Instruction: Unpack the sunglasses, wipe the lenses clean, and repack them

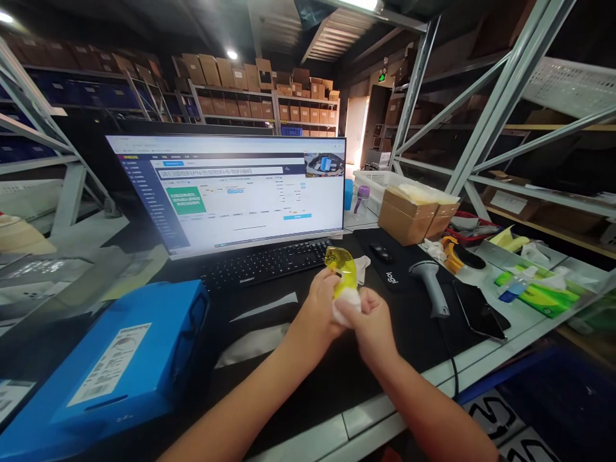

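Note:
Both my hands meet over the black desk mat (pixel 289 359) in front of the keyboard (pixel 269 262). My left hand (pixel 321 307) is closed around a translucent yellow plastic piece (pixel 341 268) that sticks up toward the monitor. My right hand (pixel 371 322) is closed on a white cloth or tissue (pixel 345 305) pressed against the lower end of the yellow piece. The exact shape of the yellow piece is partly hidden by my fingers.
A monitor (pixel 231 192) stands behind the keyboard. A blue box (pixel 129 359) lies at left. At right are a mouse (pixel 381 253), a grey barcode scanner (pixel 433 285), a phone (pixel 481 313), a green tissue pack (pixel 543 296) and brown cardboard boxes (pixel 409 215). Metal shelving surrounds the desk.

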Demonstrator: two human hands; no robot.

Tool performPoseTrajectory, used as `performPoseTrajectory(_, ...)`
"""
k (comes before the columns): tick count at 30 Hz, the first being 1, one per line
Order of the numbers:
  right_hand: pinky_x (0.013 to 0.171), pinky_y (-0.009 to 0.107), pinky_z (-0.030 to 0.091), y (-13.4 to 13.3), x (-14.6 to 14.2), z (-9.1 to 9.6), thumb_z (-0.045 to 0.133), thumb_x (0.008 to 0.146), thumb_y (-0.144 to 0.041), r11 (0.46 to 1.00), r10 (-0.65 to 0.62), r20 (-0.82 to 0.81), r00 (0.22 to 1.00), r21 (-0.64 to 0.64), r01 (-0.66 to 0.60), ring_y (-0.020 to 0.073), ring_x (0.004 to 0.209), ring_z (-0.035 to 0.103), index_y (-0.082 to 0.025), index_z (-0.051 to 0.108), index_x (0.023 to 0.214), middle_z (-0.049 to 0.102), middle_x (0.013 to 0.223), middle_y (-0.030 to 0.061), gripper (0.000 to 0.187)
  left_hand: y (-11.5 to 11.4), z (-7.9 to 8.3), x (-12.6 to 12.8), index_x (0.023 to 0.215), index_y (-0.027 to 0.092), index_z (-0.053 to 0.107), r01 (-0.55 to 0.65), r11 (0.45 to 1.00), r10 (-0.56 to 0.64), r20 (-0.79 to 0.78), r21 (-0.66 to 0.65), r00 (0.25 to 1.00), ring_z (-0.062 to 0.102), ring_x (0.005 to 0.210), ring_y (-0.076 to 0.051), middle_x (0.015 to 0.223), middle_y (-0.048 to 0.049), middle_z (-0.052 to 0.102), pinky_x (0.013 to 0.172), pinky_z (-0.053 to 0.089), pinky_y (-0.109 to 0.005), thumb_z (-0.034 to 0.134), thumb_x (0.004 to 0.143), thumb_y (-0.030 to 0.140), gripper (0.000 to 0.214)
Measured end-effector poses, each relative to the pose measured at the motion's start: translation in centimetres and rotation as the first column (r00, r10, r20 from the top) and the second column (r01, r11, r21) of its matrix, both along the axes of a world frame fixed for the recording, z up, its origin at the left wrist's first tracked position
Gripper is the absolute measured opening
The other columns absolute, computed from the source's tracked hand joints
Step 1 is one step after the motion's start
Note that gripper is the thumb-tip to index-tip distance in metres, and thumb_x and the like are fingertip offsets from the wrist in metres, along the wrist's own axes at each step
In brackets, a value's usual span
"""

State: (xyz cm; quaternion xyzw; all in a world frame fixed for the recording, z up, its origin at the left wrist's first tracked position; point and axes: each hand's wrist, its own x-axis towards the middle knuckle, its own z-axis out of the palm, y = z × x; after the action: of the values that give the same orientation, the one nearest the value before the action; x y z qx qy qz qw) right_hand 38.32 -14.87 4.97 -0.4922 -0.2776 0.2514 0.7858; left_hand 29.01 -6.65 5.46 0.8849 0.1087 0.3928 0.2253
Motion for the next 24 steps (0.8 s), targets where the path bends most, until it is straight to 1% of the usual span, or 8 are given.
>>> performPoseTrajectory(4,0.045,0.019,0.027,-0.3,-0.8,0.3,0.084,0.055,-0.028,0.998,0.027,0.092,0.995,-0.054,-0.023,0.0054,0.05,0.027,-0.023,0.022,0.054,0.031,0.051,-0.009,0.062,0.4,0.8,-0.6,0.126,0.021,0.038,-0.032,0.999,0.033,-0.016,0.044,0.999,0.041,0.141,-0.03,0.146,-0.0211,0.037,0.112,0.042,-0.051,0.062,0.082,0.007,0.053)
performPoseTrajectory(7,0.044,0.019,0.029,-0.5,0.3,0.8,0.086,0.051,-0.03,0.999,0.035,-0.016,0.999,-0.036,-0.035,0.0051,0.048,0.028,-0.023,0.022,0.054,0.031,0.051,-0.0095,0.064,0.4,1.4,-0.8,0.127,0.021,0.041,0.02,0.999,-0.015,-0.12,0.047,0.993,0.036,0.144,-0.031,0.153,-0.0207,0.029,0.113,0.041,-0.049,0.066,0.073,0.001,0.062)
performPoseTrajectory(10,0.043,0.019,0.031,-0.4,1.6,1.0,0.087,0.051,-0.035,0.998,0.062,-0.172,0.983,-0.005,-0.064,0.0059,0.047,0.033,-0.023,0.022,0.058,0.036,0.052,-0.0089,0.067,0.5,1.6,-0.8,0.129,0.024,0.043,0.07,0.997,-0.061,-0.22,0.036,0.974,0.033,0.145,-0.029,0.158,-0.0161,0.021,0.114,0.042,-0.044,0.065,0.067,-0.004,0.071)
performPoseTrajectory(12,0.044,0.019,0.032,-0.2,1.8,0.8,0.086,0.054,-0.038,0.998,0.063,-0.198,0.978,0.002,-0.064,0.0066,0.048,0.035,-0.023,0.022,0.059,0.039,0.053,-0.0081,0.066,0.6,1.5,-0.8,0.129,0.025,0.044,0.065,0.997,-0.055,-0.238,0.035,0.97,0.035,0.145,-0.028,0.159,-0.0143,0.021,0.113,0.043,-0.042,0.062,0.066,-0.006,0.073)
performPoseTrajectory(15,0.046,0.02,0.031,0.1,0.7,0.2,0.082,0.059,-0.037,0.999,0.004,-0.065,0.998,-0.034,-0.006,0.0064,0.049,0.031,-0.023,0.023,0.058,0.034,0.053,-0.0084,0.061,0.9,1.2,-0.8,0.127,0.023,0.043,0.037,0.998,-0.027,-0.187,0.05,0.982,0.035,0.145,-0.028,0.157,-0.0175,0.026,0.11,0.045,-0.043,0.059,0.068,-0.006,0.067)
performPoseTrajectory(19,0.046,0.02,0.024,0.2,-0.8,-0.1,0.08,0.056,-0.028,0.995,0.017,0.178,0.984,-0.098,0.0,0.0059,0.051,0.024,-0.023,0.023,0.052,0.028,0.051,-0.0087,0.058,0.8,1.0,-0.7,0.126,0.019,0.039,-0.001,0.999,0.006,-0.087,0.053,0.996,0.037,0.143,-0.031,0.152,-0.0247,0.03,0.109,0.045,-0.049,0.063,0.079,0.008,0.054)
performPoseTrajectory(21,0.046,0.02,0.024,-0.1,-0.6,0.3,0.08,0.055,-0.027,0.995,0.043,0.192,0.98,-0.1,-0.024,0.0057,0.051,0.024,-0.023,0.023,0.051,0.028,0.051,-0.0088,0.057,0.6,1.1,-0.7,0.126,0.019,0.039,-0.029,0.999,0.031,-0.06,0.035,0.998,0.039,0.142,-0.032,0.149,-0.0245,0.035,0.109,0.044,-0.051,0.065,0.078,0.01,0.055)
performPoseTrajectory(24,0.044,0.019,0.026,-0.5,0.7,1.0,0.082,0.055,-0.03,0.997,0.045,0.065,0.997,-0.062,-0.041,0.0051,0.048,0.026,-0.023,0.023,0.054,0.03,0.05,-0.0094,0.06,0.4,1.6,-1.1,0.125,0.022,0.043,-0.011,1.0,0.012,-0.121,0.013,0.993,0.039,0.142,-0.029,0.151,-0.0184,0.036,0.111,0.043,-0.048,0.062,0.071,-0.001,0.062)
